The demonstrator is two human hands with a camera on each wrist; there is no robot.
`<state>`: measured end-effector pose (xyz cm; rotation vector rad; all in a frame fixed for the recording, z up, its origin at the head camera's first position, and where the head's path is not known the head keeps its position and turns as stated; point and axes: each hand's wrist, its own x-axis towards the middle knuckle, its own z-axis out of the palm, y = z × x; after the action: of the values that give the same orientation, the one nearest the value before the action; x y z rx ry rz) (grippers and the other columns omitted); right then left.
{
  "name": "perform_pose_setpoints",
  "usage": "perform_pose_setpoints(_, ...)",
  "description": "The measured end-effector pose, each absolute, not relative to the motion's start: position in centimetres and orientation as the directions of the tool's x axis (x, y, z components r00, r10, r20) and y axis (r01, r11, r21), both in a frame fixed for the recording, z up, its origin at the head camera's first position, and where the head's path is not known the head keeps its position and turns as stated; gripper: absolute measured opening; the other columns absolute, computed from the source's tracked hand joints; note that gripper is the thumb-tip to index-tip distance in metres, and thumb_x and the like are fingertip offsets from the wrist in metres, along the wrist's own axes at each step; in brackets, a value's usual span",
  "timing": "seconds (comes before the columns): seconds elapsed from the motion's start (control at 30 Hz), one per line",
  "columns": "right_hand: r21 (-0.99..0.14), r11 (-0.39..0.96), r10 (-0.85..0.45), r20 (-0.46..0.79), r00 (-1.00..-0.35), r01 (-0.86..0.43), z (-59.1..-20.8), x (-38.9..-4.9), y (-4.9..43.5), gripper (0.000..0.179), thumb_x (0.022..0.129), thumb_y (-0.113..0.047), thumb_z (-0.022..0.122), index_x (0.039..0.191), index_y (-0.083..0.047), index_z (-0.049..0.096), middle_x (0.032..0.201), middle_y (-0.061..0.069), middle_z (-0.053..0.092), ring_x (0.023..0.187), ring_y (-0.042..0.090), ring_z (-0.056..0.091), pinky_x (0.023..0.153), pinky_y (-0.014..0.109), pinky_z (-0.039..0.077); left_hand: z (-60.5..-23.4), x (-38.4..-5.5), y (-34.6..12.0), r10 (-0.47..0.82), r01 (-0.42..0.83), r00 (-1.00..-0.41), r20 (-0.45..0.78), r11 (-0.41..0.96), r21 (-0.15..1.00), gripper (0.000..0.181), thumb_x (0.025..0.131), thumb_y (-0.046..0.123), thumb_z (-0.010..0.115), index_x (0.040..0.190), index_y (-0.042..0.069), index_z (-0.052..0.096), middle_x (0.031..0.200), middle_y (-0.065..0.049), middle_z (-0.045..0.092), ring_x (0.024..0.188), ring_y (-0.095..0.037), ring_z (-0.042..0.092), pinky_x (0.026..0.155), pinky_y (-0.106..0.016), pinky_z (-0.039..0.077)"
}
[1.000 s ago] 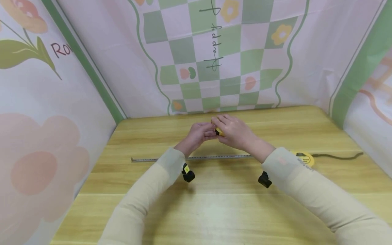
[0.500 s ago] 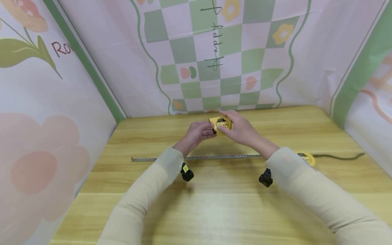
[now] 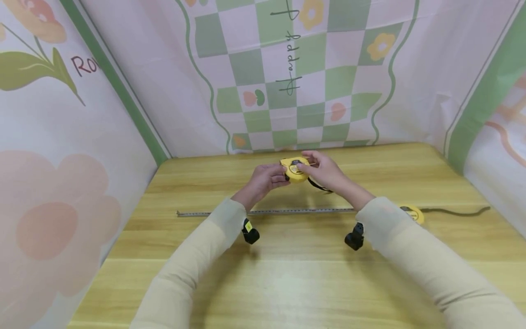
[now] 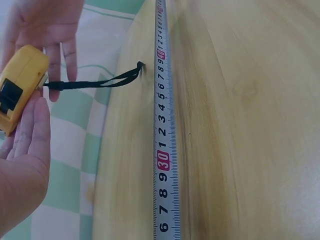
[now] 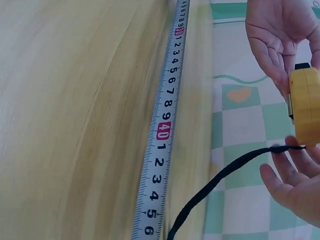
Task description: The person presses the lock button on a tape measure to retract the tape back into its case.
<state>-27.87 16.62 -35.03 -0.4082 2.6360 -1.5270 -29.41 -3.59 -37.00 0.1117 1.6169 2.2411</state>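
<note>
Both hands hold a yellow tape measure (image 3: 297,170) above the far part of the table. The left hand (image 3: 265,179) pinches its left end between thumb and fingers. From the other side the right hand (image 3: 326,172) grips it, thumb on the labelled face. A black wrist strap (image 4: 100,84) hangs from the case, seen also in the right wrist view. Below the hands, a second tape measure (image 3: 414,213) lies on the table, partly behind the right sleeve. Its silver blade (image 3: 296,211) is pulled out leftward across the wood, with numbers around 30 and 40 readable in the wrist views.
The wooden table (image 3: 287,288) meets a patterned cloth backdrop (image 3: 287,114) at its far edge. Cloth walls also stand at left and right. The second tape's dark strap (image 3: 456,210) stretches right. Black wrist cameras sit under both sleeves.
The right hand, which covered most of the held tape measure, has shifted right and uncovered its labelled face. The strap now shows below the right hand. The left hand stays nearly in place.
</note>
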Motion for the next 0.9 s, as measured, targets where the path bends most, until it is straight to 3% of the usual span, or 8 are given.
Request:
perform_pose_setpoints(0.17, -0.931, 0.351, -0.276, 0.003, -0.961, -0.104, -35.6, -28.4, 16.6, 0.056, 0.1, -0.029, 0.055, 0.145, 0.0, 0.039, 0.134, 0.023, 0.049, 0.121, 0.035, 0.049, 0.1, 0.049, 0.046, -37.3, -29.6, -3.6, 0.335, -0.253, -0.929, -0.157, -0.267, 0.93, 0.037, 0.092, 0.0, 0.06, 0.125, -0.015, 0.053, 0.093, -0.016, 0.069, 0.075, -0.019, 0.069, 0.085, -0.037, 0.057)
perform_pose_setpoints(0.43, -0.984, 0.177, -0.293, -0.071, -0.953, 0.019, -36.2, -29.0, 16.5, 0.053, 0.103, -0.018, 0.049, 0.147, 0.004, 0.031, 0.139, 0.024, 0.042, 0.12, 0.034, 0.049, 0.099, 0.046, 0.048, -37.8, -30.1, -3.7, 0.307, -0.265, -0.934, -0.18, -0.262, 0.928, 0.039, 0.092, 0.0, 0.061, 0.127, -0.014, 0.051, 0.103, -0.021, 0.068, 0.077, -0.02, 0.069, 0.086, -0.037, 0.057)
perform_pose_setpoints(0.9, -0.989, 0.118, -0.247, -0.119, -0.962, 0.093, -36.4, -29.5, 16.4, 0.053, 0.102, -0.012, 0.05, 0.148, 0.005, 0.029, 0.141, 0.024, 0.04, 0.119, 0.032, 0.049, 0.104, 0.045, 0.043, -38.6, -31.2, -3.4, 0.291, -0.262, -0.938, -0.186, -0.25, 0.932, 0.041, 0.092, 0.003, 0.062, 0.129, -0.01, 0.052, 0.116, -0.022, 0.063, 0.093, -0.025, 0.067, 0.086, -0.034, 0.056)
